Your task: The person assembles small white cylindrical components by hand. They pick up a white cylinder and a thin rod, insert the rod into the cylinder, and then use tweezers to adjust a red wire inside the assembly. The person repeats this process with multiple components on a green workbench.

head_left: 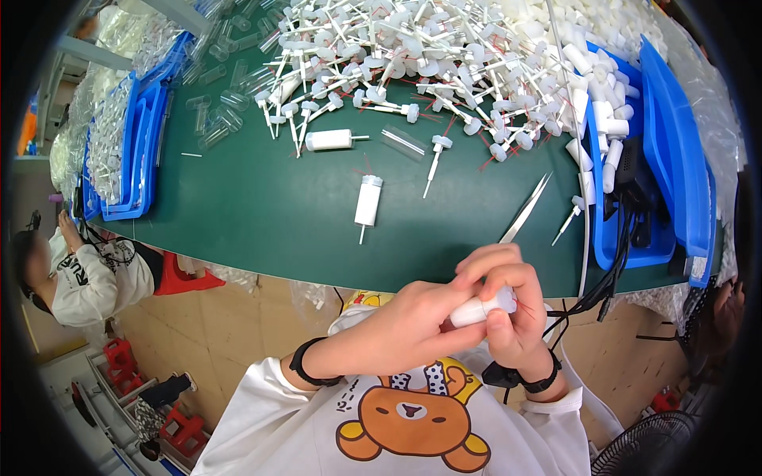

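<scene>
Just past the table's near edge, my left hand (413,317) is closed round the body of a white plastic cylinder (468,313). The fingers of my right hand (520,305) pinch its other end, where a translucent cap (503,300) with thin red wires shows. Part of the cylinder is hidden by my fingers. Tweezers (525,213) lie on the table just beyond my hands. Farther off stands apart a white cylinder with a thin stem (367,202), and another such cylinder (329,140) lies behind it. A loose stem with a translucent cap (436,163) and a clear tube (403,143) are close by.
A big heap of capped white stems with red wires (413,51) covers the table's far side. Blue bins (675,159) with white cylinders stand at right, beside black cables (627,222). Another blue bin (147,151) is at left, near clear tubes (222,127). A person (95,270) sits at left.
</scene>
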Motion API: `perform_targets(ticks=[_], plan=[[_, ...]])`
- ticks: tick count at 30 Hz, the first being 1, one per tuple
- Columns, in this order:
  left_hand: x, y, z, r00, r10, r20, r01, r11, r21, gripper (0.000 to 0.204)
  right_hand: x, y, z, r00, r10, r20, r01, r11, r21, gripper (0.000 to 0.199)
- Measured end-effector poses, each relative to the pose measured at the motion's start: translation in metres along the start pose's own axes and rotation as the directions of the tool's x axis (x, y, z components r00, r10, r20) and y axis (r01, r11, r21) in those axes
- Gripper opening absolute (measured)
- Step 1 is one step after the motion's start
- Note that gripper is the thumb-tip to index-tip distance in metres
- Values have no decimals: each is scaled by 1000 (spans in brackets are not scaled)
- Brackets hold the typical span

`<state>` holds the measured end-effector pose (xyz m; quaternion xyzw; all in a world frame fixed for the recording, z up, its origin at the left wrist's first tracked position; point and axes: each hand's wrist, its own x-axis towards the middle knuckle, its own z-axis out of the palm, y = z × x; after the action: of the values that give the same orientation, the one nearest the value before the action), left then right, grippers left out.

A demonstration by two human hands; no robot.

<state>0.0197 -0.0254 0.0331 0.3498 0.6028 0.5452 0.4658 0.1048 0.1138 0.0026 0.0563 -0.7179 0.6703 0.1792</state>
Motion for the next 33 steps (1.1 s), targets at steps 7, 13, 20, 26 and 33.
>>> perform_targets(ticks=[7, 13, 20, 26, 33], plan=[[-3, -11, 4, 992, 63, 111, -44, 984, -171, 30, 1, 2, 8, 991, -96, 95, 88, 993, 83, 24], [-2, -10, 7, 995, -13, 103, 51, 926, -373, 26, -2, -6, -1, 986, 12, 164, 30, 968, -250, 58], [-15, -20, 9, 950, -214, 226, 299, 831, -468, 21, -11, -20, 2, 886, 364, 288, -267, 907, -327, 84], [-43, -53, 19, 913, -203, 353, 374, 762, -529, 23, -39, -27, 17, 666, 639, 385, -672, 738, -62, 81], [-42, -90, 39, 951, -282, 129, 306, 775, -553, 24, -59, 15, 35, 614, 708, 348, -785, 501, 365, 51]])
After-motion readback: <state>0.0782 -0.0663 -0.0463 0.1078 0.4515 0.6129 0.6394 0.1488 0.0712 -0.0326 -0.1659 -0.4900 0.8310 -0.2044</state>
